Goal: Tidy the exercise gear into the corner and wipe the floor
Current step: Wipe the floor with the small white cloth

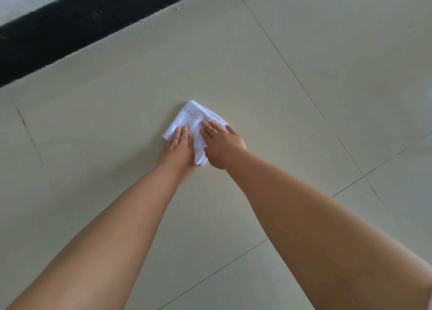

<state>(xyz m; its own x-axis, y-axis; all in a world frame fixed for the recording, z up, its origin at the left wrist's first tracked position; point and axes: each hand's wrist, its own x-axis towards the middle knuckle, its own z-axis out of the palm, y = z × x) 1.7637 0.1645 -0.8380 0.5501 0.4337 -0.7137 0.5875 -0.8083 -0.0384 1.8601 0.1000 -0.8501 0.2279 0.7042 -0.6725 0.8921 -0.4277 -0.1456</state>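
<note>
Around my grip on the cloth (187, 120) I see bare floor (257, 80) on every side; only the black skirting band (70, 29) bounds it far ahead-left.

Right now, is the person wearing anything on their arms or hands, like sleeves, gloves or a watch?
No. Both arms are bare right up to the edge of the picture, with no sleeves showing. The left hand and the right hand have no gloves, and no rings, watch or bracelet can be seen on them.

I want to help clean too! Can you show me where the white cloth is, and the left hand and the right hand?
white cloth (189, 115): head view, on its bare upper folded part.
left hand (178, 143): head view, on its back, fingers flat on the cloth.
right hand (222, 143): head view, on its back, fingers flat on the cloth.
</note>
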